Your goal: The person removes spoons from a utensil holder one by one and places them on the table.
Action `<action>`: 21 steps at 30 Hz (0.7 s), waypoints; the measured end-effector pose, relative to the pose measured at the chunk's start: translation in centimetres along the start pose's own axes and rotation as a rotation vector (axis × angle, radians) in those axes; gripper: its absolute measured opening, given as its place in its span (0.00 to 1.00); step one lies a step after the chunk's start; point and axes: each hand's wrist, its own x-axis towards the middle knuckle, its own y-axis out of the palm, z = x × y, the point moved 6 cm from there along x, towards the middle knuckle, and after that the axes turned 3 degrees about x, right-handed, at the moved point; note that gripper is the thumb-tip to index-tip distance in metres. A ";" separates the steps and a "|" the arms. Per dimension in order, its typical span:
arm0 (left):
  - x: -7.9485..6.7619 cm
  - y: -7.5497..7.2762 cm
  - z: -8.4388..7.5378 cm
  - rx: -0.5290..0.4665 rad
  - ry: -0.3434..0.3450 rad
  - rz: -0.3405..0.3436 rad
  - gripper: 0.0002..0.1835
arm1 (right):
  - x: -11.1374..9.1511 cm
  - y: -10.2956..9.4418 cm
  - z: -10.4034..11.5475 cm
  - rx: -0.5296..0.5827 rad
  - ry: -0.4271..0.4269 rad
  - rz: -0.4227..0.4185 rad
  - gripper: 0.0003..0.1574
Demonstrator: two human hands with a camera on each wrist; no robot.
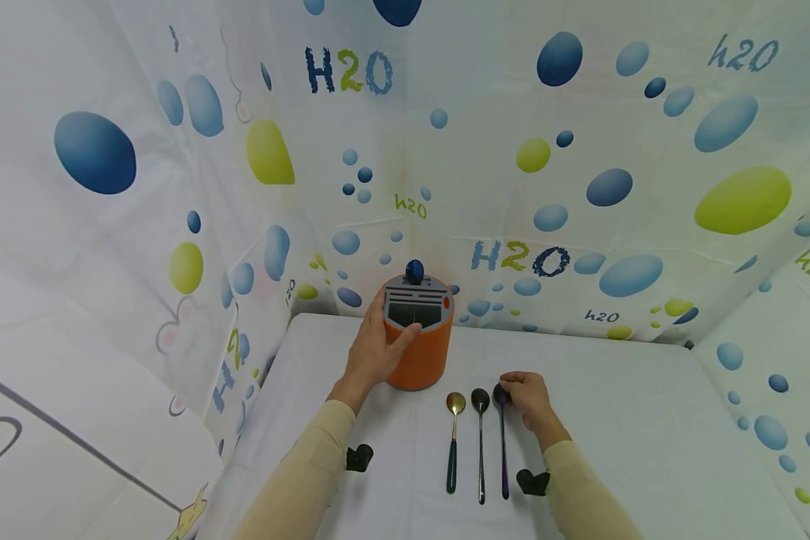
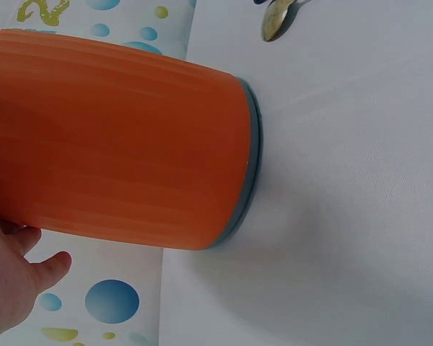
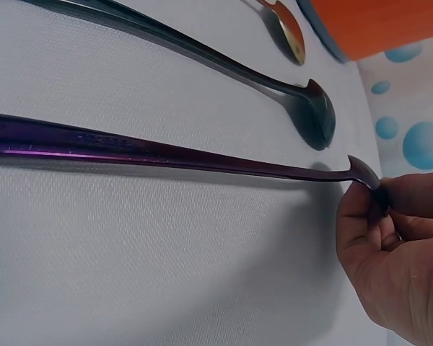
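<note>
Likely light, stiff and slick, the purple spoon (image 1: 503, 450), rightmost of three on the bench (image 1: 621, 412), would lift best by mid-handle, yet the right hand (image 1: 530, 399) pinches its bowl (image 3: 362, 171), and beyond, the left hand (image 1: 375, 351) grips the orange canister (image 1: 424, 360) near its top.

Head view: soft, flat, dimmish light; printed ovals (image 1: 742, 200) on white sheeting (image 1: 479, 172) look stretched toward frame edges. Left wrist: orange plastic cylinder (image 2: 123, 144) shaded; broad blurred shadow lower right on white cloth-covered bench (image 2: 375, 144). Right wrist: pinkish glint along purple metal spoon (image 3: 166, 155), left; soft-edged shadow lower right.
</note>
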 end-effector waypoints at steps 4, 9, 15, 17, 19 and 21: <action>-0.1 0.0 0.1 0.006 -0.013 0.003 0.56 | 0.1 0.1 -0.2 -0.023 -0.002 -0.017 0.17; -0.1 0.0 0.1 0.011 -0.015 0.001 0.56 | 0.2 0.1 -0.5 -0.041 -0.006 -0.032 0.16; 0.0 0.0 0.0 0.001 -0.010 0.000 0.56 | 0.0 0.1 -0.7 -0.054 -0.009 -0.038 0.15; 0.0 0.0 0.0 0.001 -0.010 0.002 0.57 | 0.0 0.2 -0.7 -0.060 -0.017 -0.039 0.15; -0.1 0.0 0.0 0.002 -0.016 0.003 0.57 | 0.0 0.3 -0.7 -0.067 -0.018 -0.042 0.14; -0.2 0.0 0.0 0.004 -0.021 0.004 0.57 | -0.1 0.3 -0.7 -0.083 -0.020 -0.044 0.14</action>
